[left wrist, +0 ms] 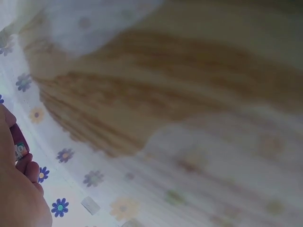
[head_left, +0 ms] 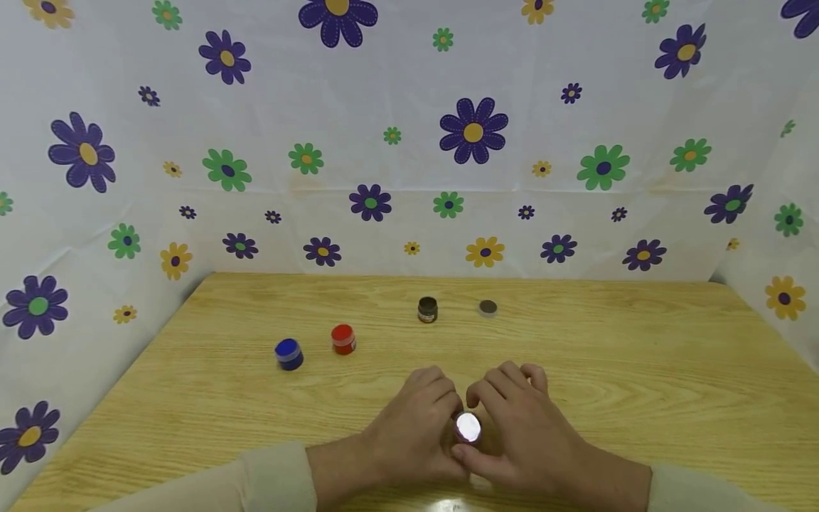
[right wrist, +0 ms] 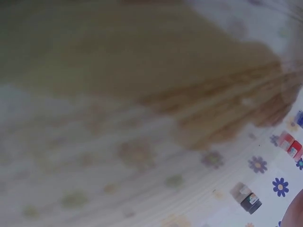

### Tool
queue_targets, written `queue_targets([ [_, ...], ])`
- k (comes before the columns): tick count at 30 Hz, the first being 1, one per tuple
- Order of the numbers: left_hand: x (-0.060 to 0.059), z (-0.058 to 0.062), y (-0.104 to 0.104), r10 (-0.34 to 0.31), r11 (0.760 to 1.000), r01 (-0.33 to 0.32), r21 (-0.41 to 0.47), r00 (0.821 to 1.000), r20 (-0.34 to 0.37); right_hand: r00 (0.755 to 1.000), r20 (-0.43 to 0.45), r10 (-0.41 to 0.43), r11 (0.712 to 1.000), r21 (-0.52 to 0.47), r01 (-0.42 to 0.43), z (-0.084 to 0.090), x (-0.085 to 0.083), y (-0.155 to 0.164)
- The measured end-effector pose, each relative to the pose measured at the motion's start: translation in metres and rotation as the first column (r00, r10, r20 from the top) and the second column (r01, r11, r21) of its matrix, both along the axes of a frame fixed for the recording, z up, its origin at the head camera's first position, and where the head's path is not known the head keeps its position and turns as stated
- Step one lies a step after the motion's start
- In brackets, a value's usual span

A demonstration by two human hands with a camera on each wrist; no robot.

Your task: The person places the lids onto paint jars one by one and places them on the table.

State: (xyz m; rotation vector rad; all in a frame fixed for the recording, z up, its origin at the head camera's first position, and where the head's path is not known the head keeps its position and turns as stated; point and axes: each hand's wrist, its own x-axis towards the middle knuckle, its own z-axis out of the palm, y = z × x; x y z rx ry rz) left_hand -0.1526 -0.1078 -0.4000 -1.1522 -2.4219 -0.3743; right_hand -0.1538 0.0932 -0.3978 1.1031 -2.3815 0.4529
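Note:
A small dark-maroon paint jar with a bright, shiny white round top is between both hands, near the front of the table. My left hand grips it from the left, its fingers wrapped along the side. From the right, my right hand curls over it, forefinger at the back of the top and thumb at the front. In the left wrist view, fingers close around the jar's labelled side. Only a bit of the right hand shows in the right wrist view.
A blue jar and a red jar stand to the left on the wooden table. Farther back is a black jar, with a dark round lid lying right of it. Flowered cloth walls the back and sides.

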Motion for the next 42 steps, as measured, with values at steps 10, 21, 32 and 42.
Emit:
queue_targets([
  [10,-0.0028,-0.0023,-0.0010,-0.001,0.999,0.005,0.039,0.996,-0.092,0.997,-0.039,0.063,0.998,-0.006,-0.063,-0.0016,-0.0011,-0.0009],
  [21,-0.0020,-0.0013,-0.0023,0.004,1.000,-0.002,0.029,0.998,-0.064,0.999,-0.030,0.039,0.999,-0.019,-0.040,-0.0008,-0.0003,-0.0028],
  [32,-0.0011,-0.0003,-0.0028,0.008,0.999,-0.005,0.033,0.998,-0.069,0.998,-0.050,0.036,0.998,-0.042,-0.038,-0.0010,0.0001,-0.0037],
  [42,-0.0016,-0.0002,-0.0024,0.005,1.000,-0.004,0.022,0.997,-0.080,0.998,-0.062,0.022,0.999,-0.044,-0.025,-0.0026,-0.0014,-0.0037],
])
